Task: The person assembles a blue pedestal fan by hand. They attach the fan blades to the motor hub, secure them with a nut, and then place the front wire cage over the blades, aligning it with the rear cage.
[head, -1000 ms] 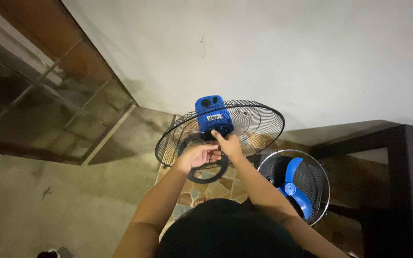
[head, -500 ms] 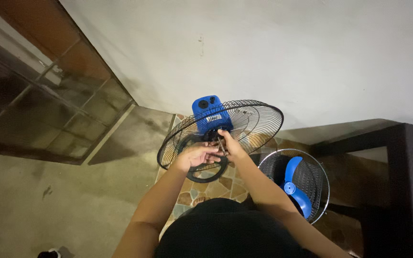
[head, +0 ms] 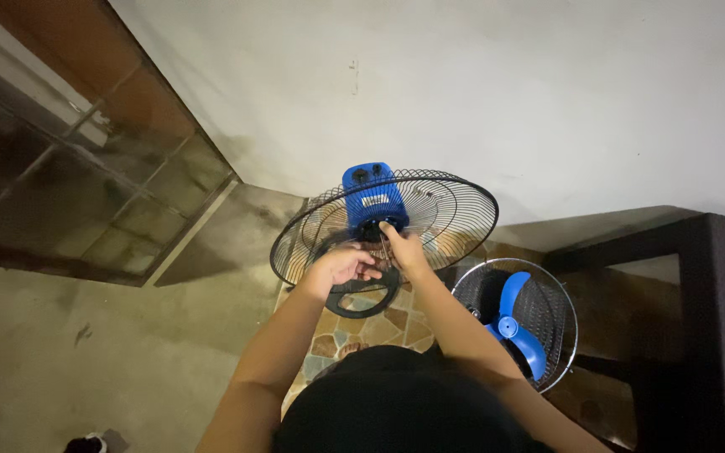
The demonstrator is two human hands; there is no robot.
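A standing fan with a blue motor housing (head: 371, 195) and a black wire rear grille (head: 456, 201) stands in front of me, with no blade on it. My right hand (head: 402, 248) reaches into the grille, its fingertips pinched on the hub (head: 372, 228) at the grille's centre. My left hand (head: 341, 267) is curled just below and left of it, close to the hub. Whether it holds anything is unclear. The fan's round black base (head: 368, 304) shows under my hands.
A second wire grille (head: 551, 306) with a blue blade (head: 515, 325) in it lies on the stone-patterned floor at my right. A dark wicker piece (head: 723, 319) stands further right. A glass door (head: 60, 184) is at the left, a white wall (head: 505, 84) behind.
My left hand has slid slightly down and left, away from the right. My right hand stays at the hub. The view has shifted a little.
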